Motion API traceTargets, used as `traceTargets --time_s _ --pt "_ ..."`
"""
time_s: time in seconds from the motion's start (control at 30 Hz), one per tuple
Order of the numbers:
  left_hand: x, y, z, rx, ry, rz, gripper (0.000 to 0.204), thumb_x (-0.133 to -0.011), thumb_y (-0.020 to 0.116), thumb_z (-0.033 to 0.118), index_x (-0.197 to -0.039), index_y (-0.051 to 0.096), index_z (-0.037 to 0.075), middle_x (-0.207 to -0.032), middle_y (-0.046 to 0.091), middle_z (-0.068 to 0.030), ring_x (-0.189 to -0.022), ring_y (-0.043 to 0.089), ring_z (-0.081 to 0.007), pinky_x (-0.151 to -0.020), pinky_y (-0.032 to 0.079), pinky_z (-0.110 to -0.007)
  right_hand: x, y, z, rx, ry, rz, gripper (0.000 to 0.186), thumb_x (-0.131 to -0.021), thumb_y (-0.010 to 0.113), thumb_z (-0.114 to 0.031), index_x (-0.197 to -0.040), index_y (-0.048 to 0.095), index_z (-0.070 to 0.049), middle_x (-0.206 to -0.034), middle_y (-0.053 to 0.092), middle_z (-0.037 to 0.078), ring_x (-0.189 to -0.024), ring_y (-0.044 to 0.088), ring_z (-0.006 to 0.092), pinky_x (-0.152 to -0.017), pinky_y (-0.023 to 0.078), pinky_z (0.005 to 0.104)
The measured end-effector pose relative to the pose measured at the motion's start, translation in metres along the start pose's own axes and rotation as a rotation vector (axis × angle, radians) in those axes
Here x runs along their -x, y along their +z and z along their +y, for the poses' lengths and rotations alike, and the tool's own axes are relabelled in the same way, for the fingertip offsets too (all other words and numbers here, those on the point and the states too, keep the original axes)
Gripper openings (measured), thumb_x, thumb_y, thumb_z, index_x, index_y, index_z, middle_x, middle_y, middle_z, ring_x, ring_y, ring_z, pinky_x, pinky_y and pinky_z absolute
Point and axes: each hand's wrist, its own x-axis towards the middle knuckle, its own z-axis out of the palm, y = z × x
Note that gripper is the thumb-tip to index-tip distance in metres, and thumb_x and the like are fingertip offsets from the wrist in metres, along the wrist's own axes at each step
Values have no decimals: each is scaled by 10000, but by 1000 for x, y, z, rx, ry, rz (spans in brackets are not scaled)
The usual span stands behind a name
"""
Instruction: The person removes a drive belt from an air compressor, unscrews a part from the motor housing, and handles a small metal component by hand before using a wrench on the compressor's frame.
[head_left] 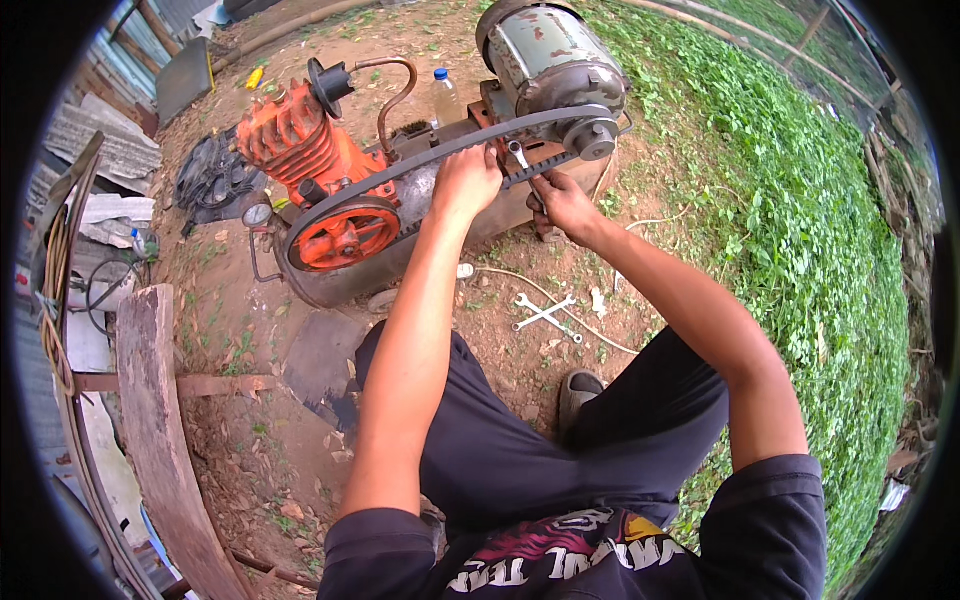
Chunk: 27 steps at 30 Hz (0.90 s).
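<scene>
Head view. We list one belt-driven air compressor, standing on bare earth ahead of the person.

Right grip (566, 207): closed around the handle of a metal wrench (525, 162). The wrench's ring end lies at the motor mount (548, 152), its shaft crossing the lower run of the belt.

Left grip (468, 182): fingers curled at the motor mount, beside the belt; we cannot tell whether it clasps anything.

Compressor parts: one orange finned pump (290, 135), with copper pipe (384, 122); one orange spoked flywheel (345, 240); one black drive belt (480, 136), running from flywheel to motor pulley (592, 140); one worn grey electric motor (560, 72); one dull metal tank (345, 287) beneath; one round pressure gauge (258, 215) at its left end.

Surroundings: we note two crossed spanners (544, 312) on the ground, near a pale cable (607, 342); one blue-capped clear bottle (446, 104) behind the tank; one weathered plank (158, 420) at left; green ground plants (800, 250) at right.
</scene>
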Motion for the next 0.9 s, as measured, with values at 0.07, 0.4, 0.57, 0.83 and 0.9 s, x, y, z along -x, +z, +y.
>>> traceTargets --time_s 0.07,0.4,0.57,0.83,0.9 --pt "-8 7 -17 39 14 -1 327 -914 493 185 -1188 580 28 -1164 584 -252 -1125 528 -411 -948 416 -468 1 16 -5 -69 -19 19 165 -1006 416 -221 -992 453 -61 -737 459 22 -531 385 110 -484 349 265" --pt "-20 22 -21 196 24 -49 357 -936 479 291 -1208 591 89 -1126 630 -201 -1094 571 -382 -930 437 -417 -3 20 -1 -398 -109 -26 200 -986 417 -107 -1102 525 15 -770 451 29 -602 391 99 -520 343 235" --pt "-32 33 -41 216 86 -22 371 -940 475 328 -1191 598 83 -1117 638 -185 -1078 583 -371 -905 446 -403 1 31 -2 -720 -108 -70 124 -973 416 -61 -1048 474 19 -804 463 71 -612 404 117 -516 357 255" --pt "-31 22 -35 259 64 -50 354 -901 526 301 -1104 600 21 -1061 607 -213 -1025 580 -396 -876 460 -428 0 44 -3 -944 -50 127 86 -953 417 -22 -1016 417 36 -808 495 103 -614 471 136 -528 457 306" --pt "-30 19 -32 244 60 -40 344 -889 535 292 -1099 612 31 -1069 610 -213 -1028 584 -387 -879 460 -427 6 43 -13 -687 -75 236 108 -941 444 -28 -1021 439 44 -787 523 97 -592 497 130 -515 488 294"
